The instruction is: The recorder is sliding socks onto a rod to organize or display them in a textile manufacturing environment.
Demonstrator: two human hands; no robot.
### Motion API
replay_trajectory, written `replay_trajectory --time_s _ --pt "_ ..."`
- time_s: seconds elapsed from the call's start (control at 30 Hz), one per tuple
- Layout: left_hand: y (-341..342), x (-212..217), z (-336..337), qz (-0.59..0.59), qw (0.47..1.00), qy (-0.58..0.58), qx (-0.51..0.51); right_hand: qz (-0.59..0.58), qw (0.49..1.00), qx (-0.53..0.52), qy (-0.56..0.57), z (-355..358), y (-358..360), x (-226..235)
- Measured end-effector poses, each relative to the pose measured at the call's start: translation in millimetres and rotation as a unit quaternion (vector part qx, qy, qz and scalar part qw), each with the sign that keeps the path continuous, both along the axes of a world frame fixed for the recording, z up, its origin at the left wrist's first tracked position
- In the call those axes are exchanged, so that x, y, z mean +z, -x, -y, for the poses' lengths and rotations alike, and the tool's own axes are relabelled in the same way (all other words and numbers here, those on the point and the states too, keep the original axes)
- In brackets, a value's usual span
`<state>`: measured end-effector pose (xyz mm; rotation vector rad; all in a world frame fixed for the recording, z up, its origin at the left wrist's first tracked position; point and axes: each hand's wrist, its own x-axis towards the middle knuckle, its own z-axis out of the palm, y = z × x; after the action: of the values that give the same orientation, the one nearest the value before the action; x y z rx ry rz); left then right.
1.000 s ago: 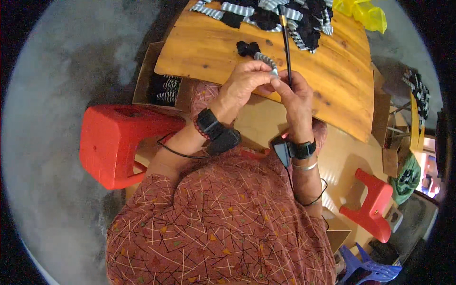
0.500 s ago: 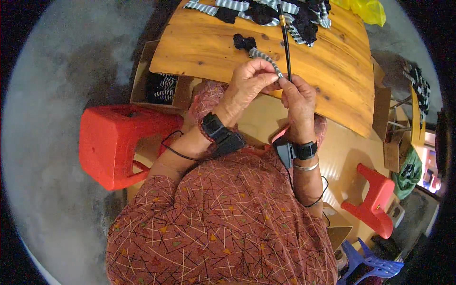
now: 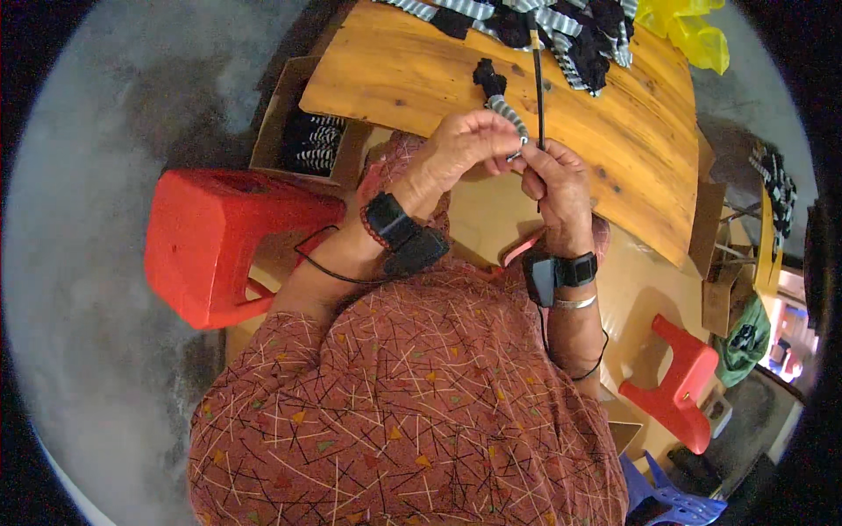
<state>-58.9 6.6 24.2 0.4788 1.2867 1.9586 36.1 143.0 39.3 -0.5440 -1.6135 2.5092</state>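
My left hand [image 3: 463,151] is closed in a pinch on the near end of a grey-and-white striped fabric strip [image 3: 506,112]. The strip runs away from me over the table's near edge and ends in a bunched black piece [image 3: 489,77]. My right hand [image 3: 561,182] is closed round a thin black rod [image 3: 539,101], which points away from me across the wooden table [image 3: 395,79]. Right thumb and left fingertips nearly meet at the strip's end, where a small pale bit shows; its exact shape is too small to tell.
Black and striped fabric pieces [image 3: 561,44] lie heaped at the table's far side, beside a yellow plastic bag [image 3: 693,35]. A cardboard box [image 3: 285,110] holding striped pieces stands left of the table. Red stools [image 3: 197,245] flank me, with a blue plastic stool [image 3: 671,500] low right.
The view has shifted, so table and fabric sit lower and farther right. The strip now stands more upright in the picture. Both hands keep their hold close together.
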Motion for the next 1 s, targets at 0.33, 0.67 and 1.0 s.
replay_trajectory --time_s 0.33,0.67,1.0 --pt "0.4 -12.2 3.7 0.002 1.0 0.004 0.008 0.021 0.985 0.003 -0.172 11.1 1.5 15.9" --pt "0.4 -1.5 -23.8 -0.19 0.98 0.025 0.045 -0.02 0.931 -0.162 -0.327 -18.0 20.2 -12.2" --pt "16.2 -18.9 -16.2 -0.065 0.992 0.061 0.086 0.059 0.783 -0.204 -0.584 -72.7 -0.8 -17.8"
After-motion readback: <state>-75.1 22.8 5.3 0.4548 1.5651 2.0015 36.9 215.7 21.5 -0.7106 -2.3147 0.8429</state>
